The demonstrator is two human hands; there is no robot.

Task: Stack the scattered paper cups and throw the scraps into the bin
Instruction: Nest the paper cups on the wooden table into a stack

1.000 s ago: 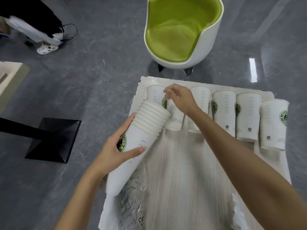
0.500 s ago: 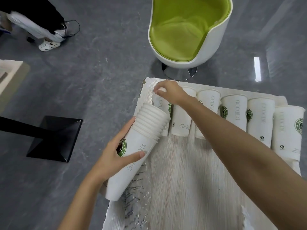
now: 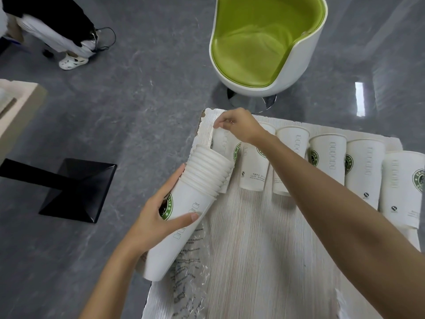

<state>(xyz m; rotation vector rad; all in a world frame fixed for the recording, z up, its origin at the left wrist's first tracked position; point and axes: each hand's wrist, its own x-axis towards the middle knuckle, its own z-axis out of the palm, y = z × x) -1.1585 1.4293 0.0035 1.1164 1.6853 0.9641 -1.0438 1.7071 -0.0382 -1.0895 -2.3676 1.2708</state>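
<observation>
Paper cups like these are thin-walled, very light and easily crushed, with slick printed sides. Furthest left, the left hand (image 3: 156, 217) wraps its fingers (image 3: 184, 223) around a tilted stack of nested white paper cups with a green logo (image 3: 202, 180), thumb across the front. Below those fingers a crinkled clear plastic wrapper (image 3: 188, 272) lies on the pale wood-grain surface (image 3: 264, 249). It looks limp and clingy, best bunched in a fist. Further right, the right hand (image 3: 241, 126) pinches the rim of the first upright white paper cup (image 3: 224, 146), just beyond the stack's open end. The rolled rim is probably the stiffest part, so a light pinch there suits. Right of those fingers a row of loose cups (image 3: 326, 157) stands close together.
</observation>
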